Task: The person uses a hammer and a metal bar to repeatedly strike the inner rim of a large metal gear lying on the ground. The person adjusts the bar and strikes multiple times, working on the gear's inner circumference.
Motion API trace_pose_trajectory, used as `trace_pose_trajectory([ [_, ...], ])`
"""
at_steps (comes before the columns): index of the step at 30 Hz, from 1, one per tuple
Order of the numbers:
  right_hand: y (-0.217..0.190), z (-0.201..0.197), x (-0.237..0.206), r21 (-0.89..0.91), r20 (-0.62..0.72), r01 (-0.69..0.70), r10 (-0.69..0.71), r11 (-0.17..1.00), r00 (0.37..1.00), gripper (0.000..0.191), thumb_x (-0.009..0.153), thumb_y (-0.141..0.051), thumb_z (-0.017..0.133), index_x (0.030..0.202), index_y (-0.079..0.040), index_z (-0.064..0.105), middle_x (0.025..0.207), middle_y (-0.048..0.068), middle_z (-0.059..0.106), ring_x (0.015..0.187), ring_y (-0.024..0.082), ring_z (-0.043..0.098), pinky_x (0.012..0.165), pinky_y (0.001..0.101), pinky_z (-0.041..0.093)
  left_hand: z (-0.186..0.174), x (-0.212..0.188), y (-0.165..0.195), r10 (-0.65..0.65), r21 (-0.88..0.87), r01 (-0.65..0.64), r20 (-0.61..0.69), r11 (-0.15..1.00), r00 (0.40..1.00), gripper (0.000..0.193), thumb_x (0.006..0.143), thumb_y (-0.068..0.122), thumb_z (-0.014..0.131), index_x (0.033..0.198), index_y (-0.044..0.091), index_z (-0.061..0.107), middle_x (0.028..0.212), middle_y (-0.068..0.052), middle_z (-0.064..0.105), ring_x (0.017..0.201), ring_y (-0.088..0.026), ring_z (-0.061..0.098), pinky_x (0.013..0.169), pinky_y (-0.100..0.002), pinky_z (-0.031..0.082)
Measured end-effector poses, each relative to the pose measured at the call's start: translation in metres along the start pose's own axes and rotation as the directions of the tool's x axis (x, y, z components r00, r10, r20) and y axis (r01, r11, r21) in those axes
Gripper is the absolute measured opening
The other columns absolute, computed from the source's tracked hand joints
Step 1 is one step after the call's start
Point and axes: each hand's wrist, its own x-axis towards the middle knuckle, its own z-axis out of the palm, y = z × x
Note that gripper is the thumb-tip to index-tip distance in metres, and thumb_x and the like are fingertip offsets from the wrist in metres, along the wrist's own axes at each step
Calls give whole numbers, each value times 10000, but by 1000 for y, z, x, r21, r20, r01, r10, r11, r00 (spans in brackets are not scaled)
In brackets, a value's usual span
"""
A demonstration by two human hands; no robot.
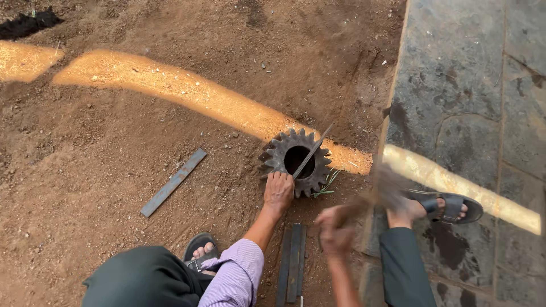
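Left hand [278, 192] down, right hand [336, 227] seemingly clenched

A dark, rusty metal gear [295, 161] lies flat on the reddish dirt, just beside the edge of the stone paving. Its blunt teeth ring a round centre hole. A thin flat metal strip [311, 151] rests slanted across that hole, its upper end jutting past the gear's rim. A hammer [382, 190], blurred by motion, is raised just to the right of the gear.
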Motion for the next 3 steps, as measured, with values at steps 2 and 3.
trace_pose_trajectory([
  [2,23,37,-35,88,273,-720,678,689,682,600,935,-529,638,984,69,632,667,180,586,575,366,637,605,617,536,-6,3,5,-44,-54,42,-41,998,998,96,846,136,665,778,78,630,817,-132,632,860,-314,594,818,-434,449],
  [3,41,33,-37,186,191,-681,653,708,732,683,949,-564,628,1114,99,635,738,344,593,600,459,636,598,636,557,-12,-12,-21,-34,-59,29,-73,998,997,96,846,136,665,778,78,630,817,-132,632,860,-314,594,818,-434,449],
])
